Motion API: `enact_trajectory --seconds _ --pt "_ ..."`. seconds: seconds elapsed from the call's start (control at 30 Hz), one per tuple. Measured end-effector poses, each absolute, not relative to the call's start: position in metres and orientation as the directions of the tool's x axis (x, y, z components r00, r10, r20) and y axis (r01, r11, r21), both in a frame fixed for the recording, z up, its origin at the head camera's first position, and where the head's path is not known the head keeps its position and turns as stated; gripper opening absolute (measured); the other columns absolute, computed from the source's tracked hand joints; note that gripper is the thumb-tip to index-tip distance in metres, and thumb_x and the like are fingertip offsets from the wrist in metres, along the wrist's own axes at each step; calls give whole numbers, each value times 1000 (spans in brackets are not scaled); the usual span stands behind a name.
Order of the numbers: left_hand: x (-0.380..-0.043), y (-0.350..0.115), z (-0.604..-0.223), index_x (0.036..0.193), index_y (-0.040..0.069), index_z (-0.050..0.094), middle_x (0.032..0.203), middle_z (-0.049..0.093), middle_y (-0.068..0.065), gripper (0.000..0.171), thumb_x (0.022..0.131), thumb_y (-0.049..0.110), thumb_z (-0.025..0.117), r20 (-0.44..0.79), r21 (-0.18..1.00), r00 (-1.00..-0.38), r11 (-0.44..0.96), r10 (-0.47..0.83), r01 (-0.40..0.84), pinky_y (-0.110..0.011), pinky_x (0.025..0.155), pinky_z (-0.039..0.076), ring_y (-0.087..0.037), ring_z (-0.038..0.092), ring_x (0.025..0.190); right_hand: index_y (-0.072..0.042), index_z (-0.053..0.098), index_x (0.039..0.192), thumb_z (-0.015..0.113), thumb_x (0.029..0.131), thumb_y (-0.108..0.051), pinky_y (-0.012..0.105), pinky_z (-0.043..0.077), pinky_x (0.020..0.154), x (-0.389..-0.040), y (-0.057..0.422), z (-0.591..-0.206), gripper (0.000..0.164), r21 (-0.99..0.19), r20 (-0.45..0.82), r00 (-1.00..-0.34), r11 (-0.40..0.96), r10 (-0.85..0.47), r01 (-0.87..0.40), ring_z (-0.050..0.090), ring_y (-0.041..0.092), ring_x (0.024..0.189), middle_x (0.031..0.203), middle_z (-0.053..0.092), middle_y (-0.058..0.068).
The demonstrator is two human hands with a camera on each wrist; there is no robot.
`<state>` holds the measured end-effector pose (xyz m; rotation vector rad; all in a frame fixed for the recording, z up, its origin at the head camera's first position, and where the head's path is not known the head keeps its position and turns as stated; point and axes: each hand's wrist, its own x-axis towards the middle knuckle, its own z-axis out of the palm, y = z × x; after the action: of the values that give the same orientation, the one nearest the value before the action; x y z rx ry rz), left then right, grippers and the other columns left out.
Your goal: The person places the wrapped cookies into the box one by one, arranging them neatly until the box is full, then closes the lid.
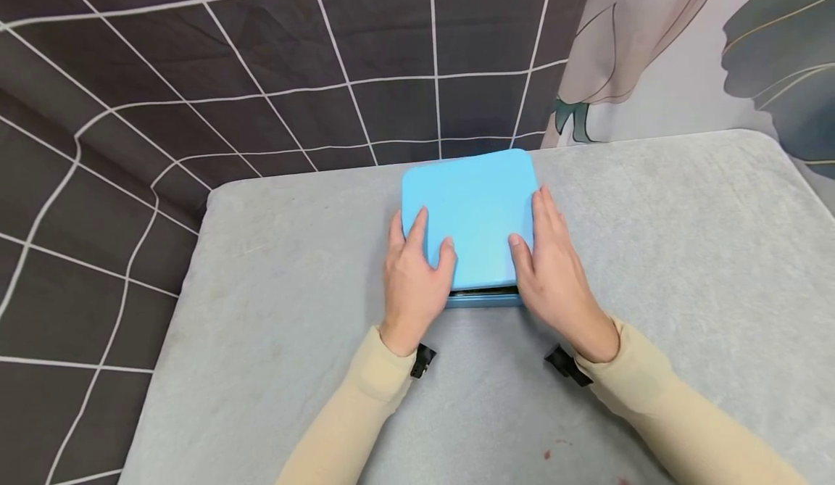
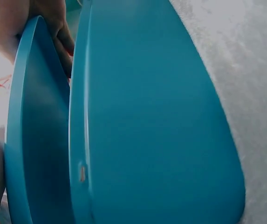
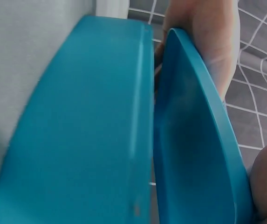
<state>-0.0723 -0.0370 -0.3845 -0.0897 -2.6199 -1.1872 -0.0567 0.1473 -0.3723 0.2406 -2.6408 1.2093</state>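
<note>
A light blue lid (image 1: 479, 217) sits tilted over a matching blue box (image 1: 485, 301) on the grey-covered table. My left hand (image 1: 416, 282) grips the lid's left side, its thumb lying on the top face. On the opposite side, my right hand (image 1: 557, 282) holds the lid's right edge, thumb on top. Both wrist views show a wedge-shaped gap between the lid (image 2: 44, 140) and the box (image 3: 77, 121). Fingers of the far hand reach under the lid's edge in each of them. A dark strip shows through the front gap; the rest of the interior is hidden.
The grey tablecloth (image 1: 274, 311) spreads around the box on both sides. Behind the table hangs a dark curtain (image 1: 378, 43) with white grid lines, beside a pale patterned curtain (image 1: 672, 57). Small reddish marks (image 1: 547, 454) dot the cloth near the front.
</note>
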Motion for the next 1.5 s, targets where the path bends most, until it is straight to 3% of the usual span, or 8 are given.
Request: enact_trajectory --seconds 1.5 --pt "-69 -30 -410 143 -3 53 150 38 -35 59 93 28 61 287 644 -958 739 4 197 -53 101 47 -42 48 133 18 14 152 46 106 -9 52 14 120 -53 153 -402 62 -706 174 -982 686 -71 -175 12 42 151 160 12 37"
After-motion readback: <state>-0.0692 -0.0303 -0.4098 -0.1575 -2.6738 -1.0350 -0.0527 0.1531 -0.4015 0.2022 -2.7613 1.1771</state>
